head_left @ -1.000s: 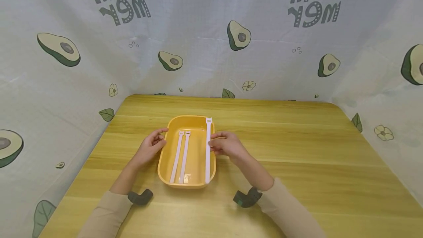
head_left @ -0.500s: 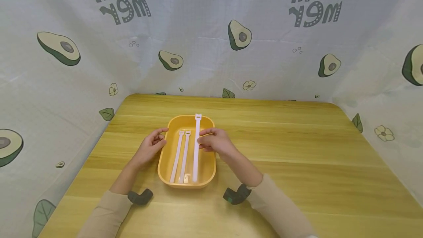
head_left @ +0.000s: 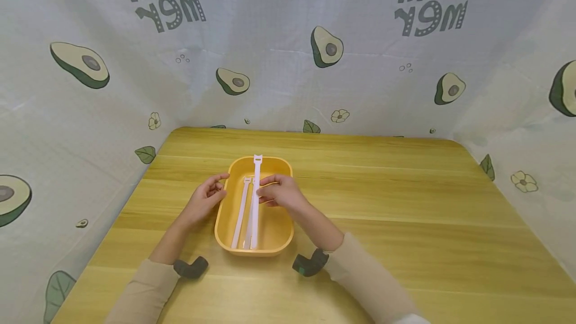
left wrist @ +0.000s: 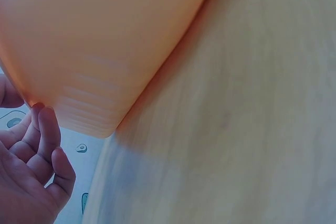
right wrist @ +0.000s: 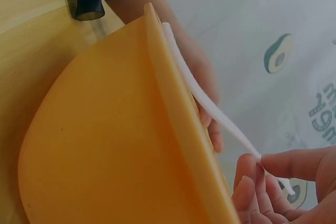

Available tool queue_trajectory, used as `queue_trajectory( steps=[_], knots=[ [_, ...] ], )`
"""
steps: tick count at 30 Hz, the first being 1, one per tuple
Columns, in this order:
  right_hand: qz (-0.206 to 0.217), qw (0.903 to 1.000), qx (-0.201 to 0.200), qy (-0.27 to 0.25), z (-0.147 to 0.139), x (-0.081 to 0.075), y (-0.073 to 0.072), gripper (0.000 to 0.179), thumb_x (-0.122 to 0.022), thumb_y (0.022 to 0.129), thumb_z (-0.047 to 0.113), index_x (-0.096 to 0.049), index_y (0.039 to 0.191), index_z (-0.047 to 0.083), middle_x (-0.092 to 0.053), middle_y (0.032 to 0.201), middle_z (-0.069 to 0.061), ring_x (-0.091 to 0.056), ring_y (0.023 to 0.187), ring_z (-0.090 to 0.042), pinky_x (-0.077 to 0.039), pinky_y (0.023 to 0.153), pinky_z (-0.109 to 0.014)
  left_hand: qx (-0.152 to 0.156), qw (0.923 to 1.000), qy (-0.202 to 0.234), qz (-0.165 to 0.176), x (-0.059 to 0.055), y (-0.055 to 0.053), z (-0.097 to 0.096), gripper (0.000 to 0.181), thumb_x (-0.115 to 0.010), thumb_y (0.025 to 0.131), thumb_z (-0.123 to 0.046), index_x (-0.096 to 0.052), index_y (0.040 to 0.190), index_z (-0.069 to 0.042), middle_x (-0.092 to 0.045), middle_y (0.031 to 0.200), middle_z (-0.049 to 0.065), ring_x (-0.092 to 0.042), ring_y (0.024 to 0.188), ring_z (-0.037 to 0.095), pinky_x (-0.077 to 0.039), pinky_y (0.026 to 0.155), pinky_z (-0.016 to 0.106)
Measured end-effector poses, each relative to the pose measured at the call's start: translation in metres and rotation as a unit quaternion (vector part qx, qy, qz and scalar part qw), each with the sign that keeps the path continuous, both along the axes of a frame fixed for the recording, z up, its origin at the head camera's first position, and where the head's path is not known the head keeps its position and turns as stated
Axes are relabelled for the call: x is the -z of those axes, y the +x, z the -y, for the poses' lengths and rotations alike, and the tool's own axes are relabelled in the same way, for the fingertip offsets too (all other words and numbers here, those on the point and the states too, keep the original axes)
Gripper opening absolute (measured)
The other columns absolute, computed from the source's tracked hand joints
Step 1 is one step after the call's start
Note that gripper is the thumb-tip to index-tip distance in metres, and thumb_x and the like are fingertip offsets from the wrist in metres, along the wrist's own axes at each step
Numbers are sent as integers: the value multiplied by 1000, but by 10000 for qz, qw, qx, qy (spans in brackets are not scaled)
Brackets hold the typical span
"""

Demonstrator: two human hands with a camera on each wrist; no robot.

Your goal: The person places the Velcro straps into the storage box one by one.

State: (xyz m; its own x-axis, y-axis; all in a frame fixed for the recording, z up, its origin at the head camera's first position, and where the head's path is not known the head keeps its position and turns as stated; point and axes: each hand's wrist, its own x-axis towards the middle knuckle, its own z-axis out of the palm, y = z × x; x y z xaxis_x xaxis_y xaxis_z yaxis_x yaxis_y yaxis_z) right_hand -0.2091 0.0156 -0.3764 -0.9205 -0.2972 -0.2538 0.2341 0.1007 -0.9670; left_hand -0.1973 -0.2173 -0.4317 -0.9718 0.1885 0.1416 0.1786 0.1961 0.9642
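A yellow plastic tray (head_left: 276, 224) stands on the wooden table. Two pale, flat cable ties with slotted heads lie lengthwise in it: the left cable tie (head_left: 241, 214) in plain sight, the other partly covered. My right hand (head_left: 282, 192) pinches a third, longer-looking cable tie (right wrist: 231, 127) between thumb and fingertips, over the tray. Its slotted head reaches the far rim in the head view; its lower end is close to the near rim. At the tray's left rim, my left hand (head_left: 205, 200) grips the edge with thumb and fingers, its other fingers curled loosely outside.
The wooden table (head_left: 405, 204) extends far to the right of the tray. A white curtain (head_left: 279, 89) with avocado prints hangs behind and beside it. A black wrist camera (head_left: 310, 262) is strapped to each forearm.
My right hand has carried the cable tie leftward, from the tray's right rim to over the second lying tie, which it now partly covers. The left hand and tray have stayed put.
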Motion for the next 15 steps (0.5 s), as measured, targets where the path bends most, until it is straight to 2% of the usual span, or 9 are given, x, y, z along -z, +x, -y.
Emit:
queue_trajectory(
  steps=[11, 15],
  knots=[
    [-41, 9999, 55, 134, 10, 10, -6, 20, -66, 87, 0, -60, 106, -4, -66, 83, -8, -65, 63, -13, -54, 67, -31, -5, 10000, -44, 18, -1, 0, 0, 42, -52, 96, 2, -44, 136, 10, -50, 95, 13, -50, 80, 11, -44, 70, 21],
    [-124, 9998, 86, 125, 14, 16, -8, 21, -65, 86, -1, -60, 106, -5, -66, 81, -7, -64, 61, -12, -53, 63, -28, 5, 10000, -45, 42, -1, 0, 0, 42, -52, 96, 2, -44, 136, 10, -50, 96, 13, -50, 80, 11, -44, 70, 20]
  ],
)
